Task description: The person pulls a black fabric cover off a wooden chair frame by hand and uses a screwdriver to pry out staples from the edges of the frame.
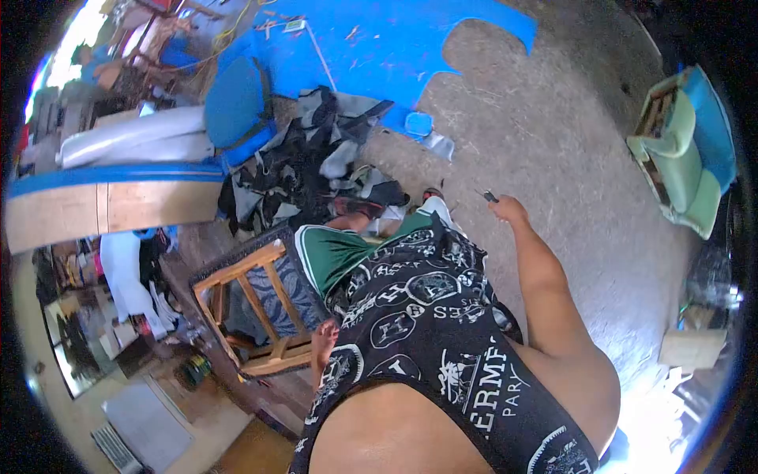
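My right hand (508,209) is stretched out over the bare floor, its fingers closed round a small dark-handled tool (489,196) with a thin metal tip. My left hand (324,335) is beside my patterned black shirt, near a wooden-framed upholstered piece (279,345); its fingers look partly curled and apart, with nothing seen in them. Dark padding shows inside that frame. Ahead of my legs lies a heap of black and grey fabric scraps (294,162).
Blue sheet material (379,47) is spread on the floor ahead. At the right is a pale green and blue chair (695,150). Rolled material (142,134) rests on a long bench (110,207) at left. A blue container (418,123) sits near the scraps.
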A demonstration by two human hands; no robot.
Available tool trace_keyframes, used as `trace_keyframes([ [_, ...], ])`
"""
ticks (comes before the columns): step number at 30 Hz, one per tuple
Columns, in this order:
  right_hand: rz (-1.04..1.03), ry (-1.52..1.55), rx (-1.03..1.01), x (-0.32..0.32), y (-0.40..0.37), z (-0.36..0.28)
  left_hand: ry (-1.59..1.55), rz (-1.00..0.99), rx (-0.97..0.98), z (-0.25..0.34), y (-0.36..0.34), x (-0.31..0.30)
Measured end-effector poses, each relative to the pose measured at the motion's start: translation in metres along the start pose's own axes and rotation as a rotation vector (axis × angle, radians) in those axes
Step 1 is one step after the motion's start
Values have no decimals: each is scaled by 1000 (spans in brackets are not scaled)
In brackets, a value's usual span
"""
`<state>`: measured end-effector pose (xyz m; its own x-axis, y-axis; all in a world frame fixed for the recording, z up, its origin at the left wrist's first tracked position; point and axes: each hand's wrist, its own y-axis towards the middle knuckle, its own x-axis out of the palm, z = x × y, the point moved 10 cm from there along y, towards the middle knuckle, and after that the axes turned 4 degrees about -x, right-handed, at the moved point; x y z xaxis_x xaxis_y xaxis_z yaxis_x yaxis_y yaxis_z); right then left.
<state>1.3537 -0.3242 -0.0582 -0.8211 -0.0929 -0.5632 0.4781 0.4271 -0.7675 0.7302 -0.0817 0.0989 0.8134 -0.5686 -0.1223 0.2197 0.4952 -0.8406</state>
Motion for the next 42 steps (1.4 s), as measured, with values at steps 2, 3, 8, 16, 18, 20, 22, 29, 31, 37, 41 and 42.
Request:
trace_keyframes([
  [2, -27, -59, -28, 1, 12, -12, -141, -11, -44, -5, 29, 21],
  [3, -35, -74, -30, -3, 9, -24, -208, -21, -68, -19, 33, 34],
  [8, -48, 71, -69, 2, -20, -87, -526, -79, -160, -83, 40, 21],
  [16, -152, -294, -104, 63, -76, -87, -1050, -174, -205, -211, 9, -11],
  [18, -164, -393, -73, 82, -89, -71, -305, 15, 42, -146, -19, -39],
  [20, -140, -247, -30, 103, -108, -56, -322, 85, 81, -159, -44, -48],
  [22, -173, -212, 8, 136, -137, -49, -308, 186, 49, -191, -75, -70],
  [29, -360, -454, -69, 226, -223, -31, -354, 72, 43, -513, -145, -75],
  [31, -363, -458, -14, 224, -252, -40, -247, 23, 66, -539, -144, -66],
  [37, -167, -627, -190, 215, -236, -76, -74, 88, 15, -496, -34, -48],
  [41, -205, -320, -58, 246, -195, -104, -749, 192, -77, -468, -31, -87],
  [42, -211, -195, -4, 255, -188, -110, -513, 219, -83, -454, -29, -98],
])
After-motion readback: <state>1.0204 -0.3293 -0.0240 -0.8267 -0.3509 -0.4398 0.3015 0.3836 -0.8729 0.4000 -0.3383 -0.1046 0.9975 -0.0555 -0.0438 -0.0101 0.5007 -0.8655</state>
